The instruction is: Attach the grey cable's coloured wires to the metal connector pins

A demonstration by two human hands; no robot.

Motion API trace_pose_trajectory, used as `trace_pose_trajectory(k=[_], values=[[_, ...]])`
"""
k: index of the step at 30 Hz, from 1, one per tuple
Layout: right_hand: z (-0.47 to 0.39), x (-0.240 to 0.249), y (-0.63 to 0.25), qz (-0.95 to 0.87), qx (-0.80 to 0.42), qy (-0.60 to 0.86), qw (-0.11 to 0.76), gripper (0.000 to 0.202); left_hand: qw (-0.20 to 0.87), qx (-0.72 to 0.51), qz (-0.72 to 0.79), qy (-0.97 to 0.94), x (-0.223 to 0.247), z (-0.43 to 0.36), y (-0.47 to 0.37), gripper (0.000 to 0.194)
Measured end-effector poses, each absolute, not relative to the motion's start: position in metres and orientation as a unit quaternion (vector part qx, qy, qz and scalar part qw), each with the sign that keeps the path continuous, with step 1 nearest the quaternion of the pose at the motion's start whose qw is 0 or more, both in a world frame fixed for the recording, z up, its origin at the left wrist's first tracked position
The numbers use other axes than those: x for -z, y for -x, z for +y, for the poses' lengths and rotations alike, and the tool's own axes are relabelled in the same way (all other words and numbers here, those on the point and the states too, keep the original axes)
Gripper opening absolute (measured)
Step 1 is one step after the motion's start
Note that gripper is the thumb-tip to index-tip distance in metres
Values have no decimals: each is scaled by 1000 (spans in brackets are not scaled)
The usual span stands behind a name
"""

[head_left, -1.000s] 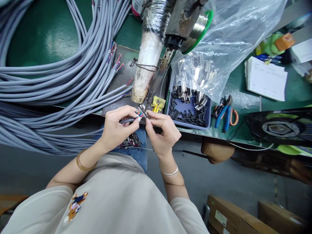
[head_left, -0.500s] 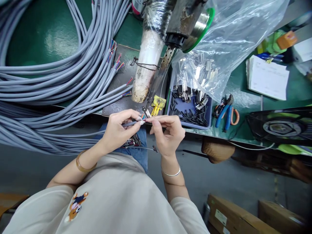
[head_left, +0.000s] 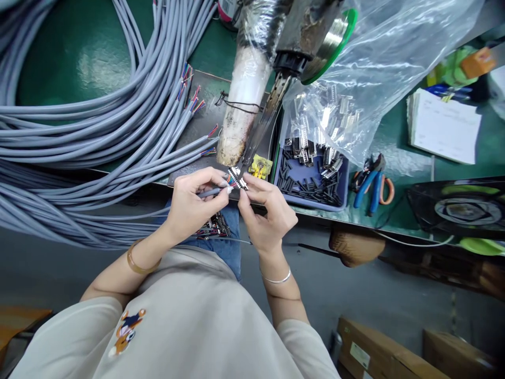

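My left hand (head_left: 197, 202) is closed on the end of a grey cable (head_left: 211, 192), whose thin coloured wires show at the fingertips. Those wires meet a small metal multi-pin connector (head_left: 237, 179). On its other side my right hand (head_left: 268, 208) pinches the connector's end between thumb and fingers. The dark tip of a soldering iron (head_left: 268, 113) comes down from above to the connector; whether they touch I cannot tell. Just behind my right fingertips lies a yellow piece (head_left: 260, 167). Several wired connectors (head_left: 215, 226) rest on my lap.
Grey cables (head_left: 98, 134) cover the left of the bench. A solder spool (head_left: 333, 47) hangs beside the iron. To the right are a blue tray (head_left: 345, 192) of black sleeves and connectors under a plastic bag (head_left: 394, 68), blue-handled pliers (head_left: 374, 189), papers (head_left: 444, 126) and a black fan (head_left: 461, 208).
My right hand has shifted slightly left and now grips the connector's end, where before its fingers pinched near the wires. The connector shows more fully beneath the iron. The view has shifted slightly.
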State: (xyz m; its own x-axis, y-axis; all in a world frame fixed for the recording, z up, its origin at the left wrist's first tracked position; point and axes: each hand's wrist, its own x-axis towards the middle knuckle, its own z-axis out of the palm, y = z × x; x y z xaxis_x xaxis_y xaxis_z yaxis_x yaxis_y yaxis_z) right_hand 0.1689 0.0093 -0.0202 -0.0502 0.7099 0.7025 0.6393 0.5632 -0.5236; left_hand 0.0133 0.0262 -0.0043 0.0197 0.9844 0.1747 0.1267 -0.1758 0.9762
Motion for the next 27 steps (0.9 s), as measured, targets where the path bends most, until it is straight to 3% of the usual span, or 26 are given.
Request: trace_pose_trajectory(k=[27], values=[[0,16,-177,-719,-32,489,493,16,462,-454,468,-601,5,19,-8,4]])
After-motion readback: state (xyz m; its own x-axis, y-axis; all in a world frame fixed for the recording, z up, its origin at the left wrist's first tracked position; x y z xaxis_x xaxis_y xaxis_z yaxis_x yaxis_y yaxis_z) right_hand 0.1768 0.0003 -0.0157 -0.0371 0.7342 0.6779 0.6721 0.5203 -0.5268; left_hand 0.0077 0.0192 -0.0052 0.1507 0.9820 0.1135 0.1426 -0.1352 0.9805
